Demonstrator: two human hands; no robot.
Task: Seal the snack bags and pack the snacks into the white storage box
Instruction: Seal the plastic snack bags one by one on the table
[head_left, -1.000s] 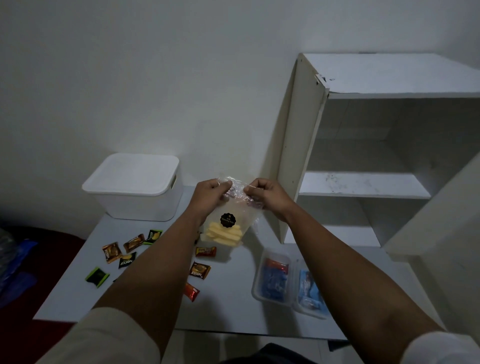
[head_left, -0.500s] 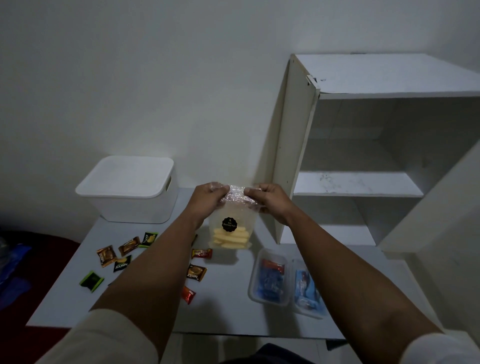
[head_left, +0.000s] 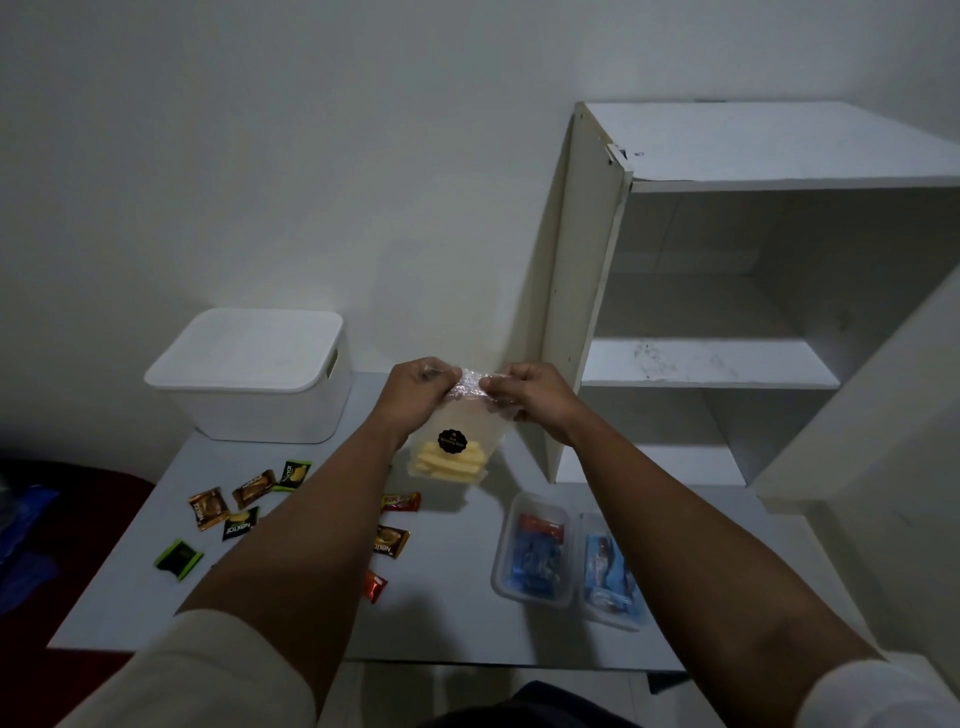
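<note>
while both hands (head_left: 415, 391) (head_left: 530, 396) pinch the black-stickered bag (head_left: 453, 441), "nextar" wrappers (head_left: 240, 524) lie nearby.

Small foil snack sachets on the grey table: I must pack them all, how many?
8: five left of the left arm, three between the arms. More may hide under the arm.

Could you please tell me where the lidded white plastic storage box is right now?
In the head view, the lidded white plastic storage box sits at the grey table's far left corner against the wall, left of both hands.
</note>
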